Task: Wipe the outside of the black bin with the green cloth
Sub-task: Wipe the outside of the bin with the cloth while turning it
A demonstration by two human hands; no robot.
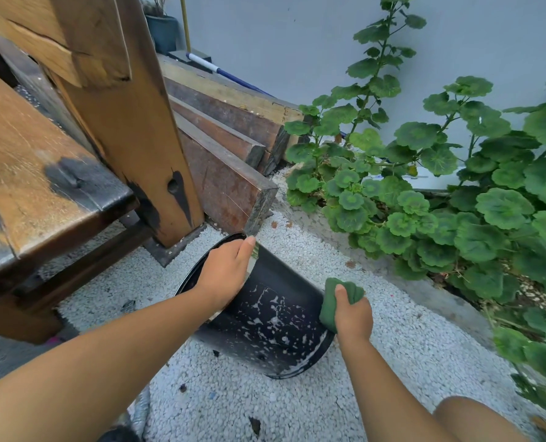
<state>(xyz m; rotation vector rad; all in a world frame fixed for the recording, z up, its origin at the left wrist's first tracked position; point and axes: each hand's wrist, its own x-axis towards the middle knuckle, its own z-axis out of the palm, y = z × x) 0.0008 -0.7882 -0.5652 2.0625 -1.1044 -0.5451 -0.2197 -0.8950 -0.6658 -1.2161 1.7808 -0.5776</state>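
The black bin (271, 320) lies tilted on its side on white gravel, its open mouth facing left and its base toward the lower right. White soapy flecks cover its outer wall. My left hand (225, 275) grips the bin's rim at the top, fingers over the edge. My right hand (353, 314) is shut on the bunched green cloth (332, 301), which presses against the bin's wall near its base, on the right side.
A wooden bench (42, 173) and its thick post (131, 122) stand close on the left. Stacked timber beams (230, 148) lie behind the bin. Leafy green plants (456, 202) fill the right side, behind a concrete kerb (424, 288). My knee (488, 422) shows at bottom right.
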